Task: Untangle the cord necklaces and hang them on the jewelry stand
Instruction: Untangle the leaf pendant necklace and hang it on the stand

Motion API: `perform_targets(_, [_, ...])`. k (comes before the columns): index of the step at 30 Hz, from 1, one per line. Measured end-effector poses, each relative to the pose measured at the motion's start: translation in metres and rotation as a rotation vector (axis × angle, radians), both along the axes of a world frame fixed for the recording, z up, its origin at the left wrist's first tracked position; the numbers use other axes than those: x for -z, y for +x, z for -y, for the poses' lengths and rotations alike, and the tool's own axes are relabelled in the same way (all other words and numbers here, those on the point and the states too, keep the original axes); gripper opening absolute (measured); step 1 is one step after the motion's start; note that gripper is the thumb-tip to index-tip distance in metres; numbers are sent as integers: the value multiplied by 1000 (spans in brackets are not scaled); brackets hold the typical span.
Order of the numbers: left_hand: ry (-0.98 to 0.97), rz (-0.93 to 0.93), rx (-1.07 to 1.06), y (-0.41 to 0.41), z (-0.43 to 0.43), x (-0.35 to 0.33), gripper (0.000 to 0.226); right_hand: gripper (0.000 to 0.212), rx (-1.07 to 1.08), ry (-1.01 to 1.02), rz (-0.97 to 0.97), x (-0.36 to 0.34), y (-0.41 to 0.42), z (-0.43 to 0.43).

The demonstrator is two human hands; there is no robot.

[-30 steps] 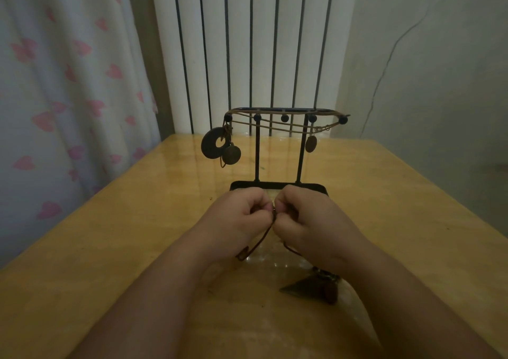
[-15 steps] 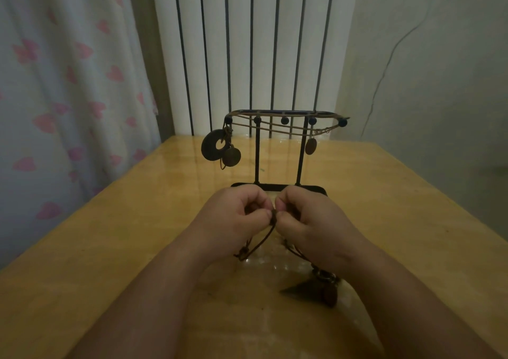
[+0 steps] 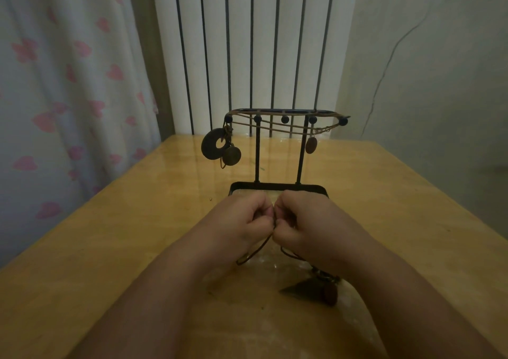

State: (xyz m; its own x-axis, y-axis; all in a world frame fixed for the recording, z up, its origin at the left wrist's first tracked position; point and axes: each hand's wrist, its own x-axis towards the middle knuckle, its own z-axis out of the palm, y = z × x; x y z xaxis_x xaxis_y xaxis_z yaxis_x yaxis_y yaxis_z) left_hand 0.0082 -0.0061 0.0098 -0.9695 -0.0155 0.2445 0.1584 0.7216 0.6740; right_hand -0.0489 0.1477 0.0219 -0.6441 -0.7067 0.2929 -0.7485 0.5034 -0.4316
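Wooden desk [image 3: 104, 248], untangling under way just in front of the jewelry stand [image 3: 257, 155].
Cord necklace [image 3: 259, 247] is pinched by curled left hand [image 3: 239, 221] and right hand [image 3: 313, 221], knuckles touching; strands should be teased apart gently, not yanked, while its pendant [image 3: 310, 292] is left resting on the desk.

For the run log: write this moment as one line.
left hand grip: pinches cord | right hand grip: pinches cord | pendant: lying on table | jewelry stand: necklaces hung
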Motion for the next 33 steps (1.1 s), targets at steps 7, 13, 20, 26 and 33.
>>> perform_targets(7, [37, -5, 19, 2, 2, -3, 18, 16, -11, 41, -40, -5, 4, 1])
perform_targets(13, [160, 53, 43, 3, 1, -3, 17, 10, -27, -26, 11, 0, 6, 3])
perform_targets(20, [218, 52, 64, 4, 0, -3, 17, 12, -22, -15, -37, 1, 6, 6])
perform_targets(26, [222, 46, 79, 3, 0, -2, 18, 13, -28, -17, -35, 3, 7, 7])
perform_targets(33, [291, 51, 37, 1, 2, 0, 14, 7, -21, -173, 86, 8, 4, 7])
